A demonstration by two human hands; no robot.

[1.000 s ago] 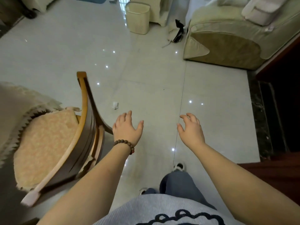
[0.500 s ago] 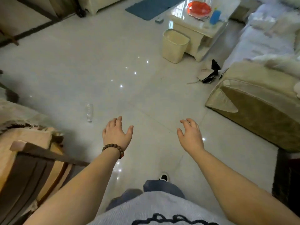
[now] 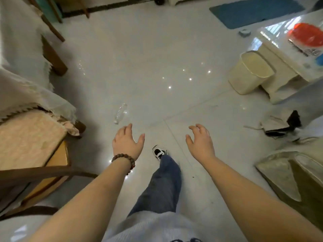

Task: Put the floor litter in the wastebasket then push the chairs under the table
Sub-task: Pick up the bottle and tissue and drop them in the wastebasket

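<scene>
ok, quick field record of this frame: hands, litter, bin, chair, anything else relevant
left hand: open, empty, bead bracelet on wrist
right hand: open, empty
litter: clear plastic bottle lying on the floor, just ahead of the left hand, not touched
wastebasket: cream, upright, far right beside a low table
chair: left, cushioned seat partly out from the cloth-covered table
person: mid-step, one shoe forward
task state: nothing picked up yet

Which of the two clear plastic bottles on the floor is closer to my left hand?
The bottle lying on its side just beyond your left hand. The other bottle lies farther off, beside the dark wooden table leg.
</scene>
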